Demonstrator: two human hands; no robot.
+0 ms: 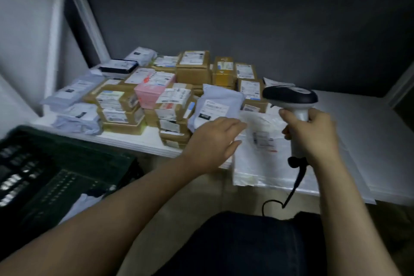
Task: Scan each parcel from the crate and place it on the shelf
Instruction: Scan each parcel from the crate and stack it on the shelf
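Gripping the scanner (pixel 291 94) in my right hand (pixel 313 136) above the white parcel (pixel 253 170), I presumably aim at its label (pixel 263 141). My left hand (pixel 210 141), fingers straight, steadies the parcel's left edge. Shelf (pixel 369 130): beneath the parcel. Crate (pixel 67 163): to its left.

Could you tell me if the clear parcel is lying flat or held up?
Lying flat: the clear parcel rests label-up on the shelf, the left hand touching its edge.
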